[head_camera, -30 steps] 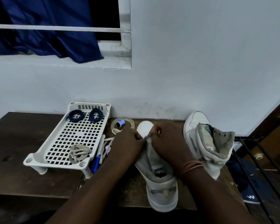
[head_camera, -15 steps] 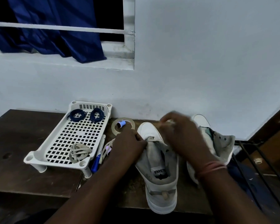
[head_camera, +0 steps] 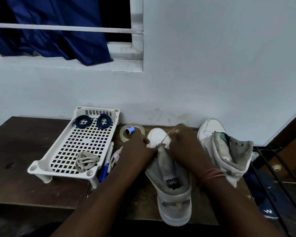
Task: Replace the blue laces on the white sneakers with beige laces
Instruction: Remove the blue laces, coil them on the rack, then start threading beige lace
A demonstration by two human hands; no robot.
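Right hand (head_camera: 183, 146): blurred, pinching a thin beige lace (head_camera: 164, 138), lower than half a second ago. Left hand (head_camera: 137, 147): grips the near sneaker (head_camera: 171, 185) beside that pinch; fingertips hidden.

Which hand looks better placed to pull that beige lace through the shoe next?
Probably the right hand: it seems to pinch the beige lace above the near sneaker, though it's blurred. The left hand holds the sneaker's side, steadying it.
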